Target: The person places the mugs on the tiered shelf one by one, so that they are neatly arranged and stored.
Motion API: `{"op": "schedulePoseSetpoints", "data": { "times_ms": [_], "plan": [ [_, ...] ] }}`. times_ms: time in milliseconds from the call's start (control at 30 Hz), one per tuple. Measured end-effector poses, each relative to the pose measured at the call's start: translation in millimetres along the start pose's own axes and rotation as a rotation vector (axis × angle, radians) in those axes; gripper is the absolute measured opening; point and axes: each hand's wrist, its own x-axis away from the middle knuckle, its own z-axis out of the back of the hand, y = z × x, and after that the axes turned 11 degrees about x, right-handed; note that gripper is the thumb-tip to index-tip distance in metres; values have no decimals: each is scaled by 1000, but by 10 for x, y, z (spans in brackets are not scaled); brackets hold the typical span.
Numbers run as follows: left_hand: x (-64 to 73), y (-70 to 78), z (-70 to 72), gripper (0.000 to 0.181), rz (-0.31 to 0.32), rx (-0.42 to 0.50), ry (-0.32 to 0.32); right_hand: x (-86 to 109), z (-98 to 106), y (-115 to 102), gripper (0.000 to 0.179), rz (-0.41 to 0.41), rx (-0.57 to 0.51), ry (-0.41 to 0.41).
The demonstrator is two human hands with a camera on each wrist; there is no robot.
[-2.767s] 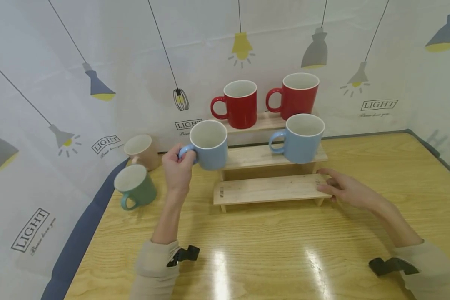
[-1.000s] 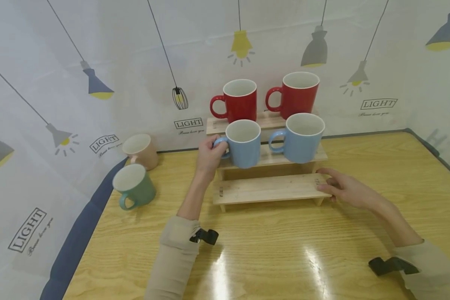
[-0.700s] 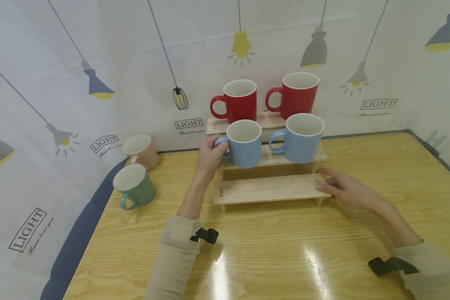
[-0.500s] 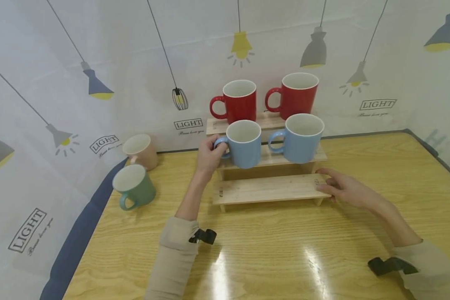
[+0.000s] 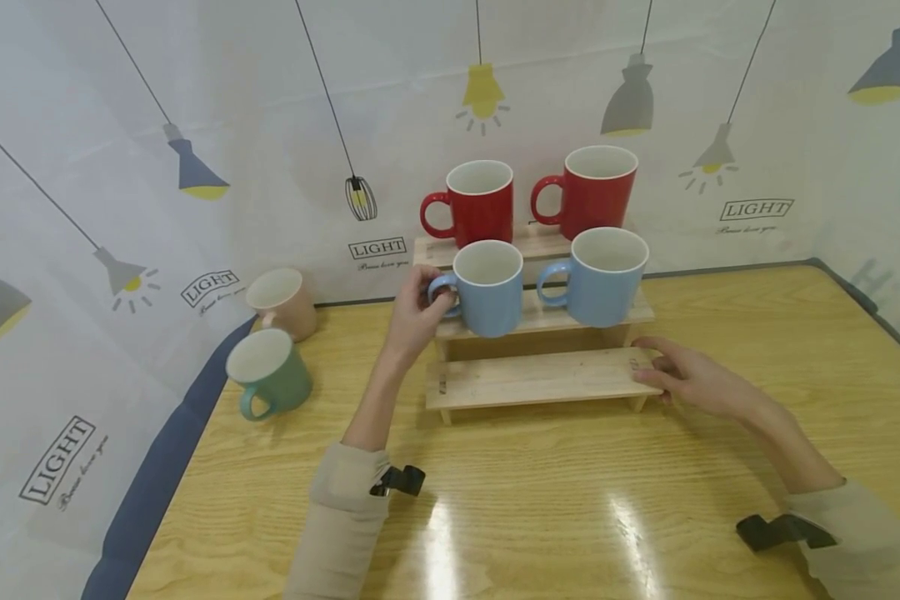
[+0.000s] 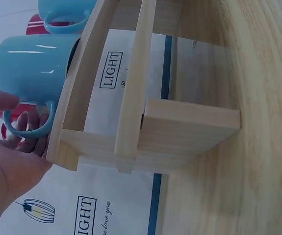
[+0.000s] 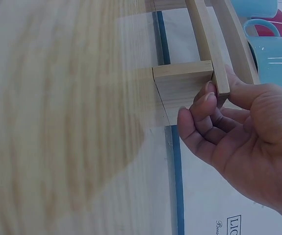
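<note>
Soft light, glare streaking tabletop (image 5: 525, 500)

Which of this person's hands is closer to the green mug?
Left. The left hand is at the left blue mug, right of the green mug; the right hand grips the bottom shelf's far right end, farther away.

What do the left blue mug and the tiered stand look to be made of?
The left blue mug looks like glazed ceramic: smooth, with glossy highlights in the left wrist view and a white interior, though coated metal is possible. The tiered stand appears to be pale wood, probably unvarnished: faint grain and little shine.
</note>
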Motion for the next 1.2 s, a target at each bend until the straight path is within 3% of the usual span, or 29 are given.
{"op": "schedulePoseSetpoints", "data": {
  "times_ms": [200,433,867,1200],
  "plan": [
    [81,32,91,33,-41,-32,-23,-4,-8,13,58,-12,11,1],
    [201,101,231,44,-53,-8,39,-2,-4,7,59,-22,18,2],
    [494,264,579,40,-96,-75,128,-2,-3,-4,60,-26,24,-3],
    [724,320,931,35,-55,-157,175,4,1,-21,61,-16,-3,-11]
  ]
}}
